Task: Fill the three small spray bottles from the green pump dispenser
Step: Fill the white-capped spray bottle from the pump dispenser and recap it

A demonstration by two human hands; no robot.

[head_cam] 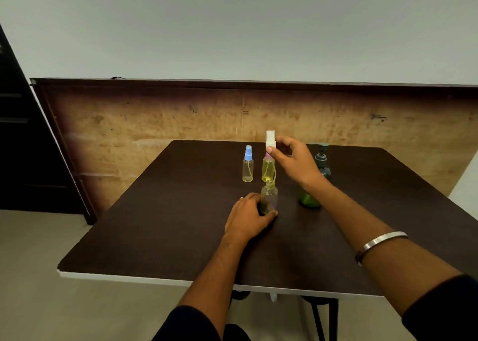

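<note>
My left hand (245, 216) grips the base of a small clear bottle (269, 198) that stands open-necked on the dark table (168, 224). My right hand (294, 162) pinches a white spray head (270, 138) above it, and a thin tube hangs down towards the open neck. Just behind stands a second small bottle (267, 171) with yellow liquid and a pink collar, its top hidden by the white head. To its left, a blue-capped spray bottle (247, 164) holds a little yellow liquid. The green pump dispenser (322, 159) stands to the right, partly hidden by my right forearm.
The table's white front edge (155, 280) is close to me, with dark legs below. A worn wooden panel (155, 118) runs along the wall behind the table. A dark cabinet (20, 133) stands at the far left.
</note>
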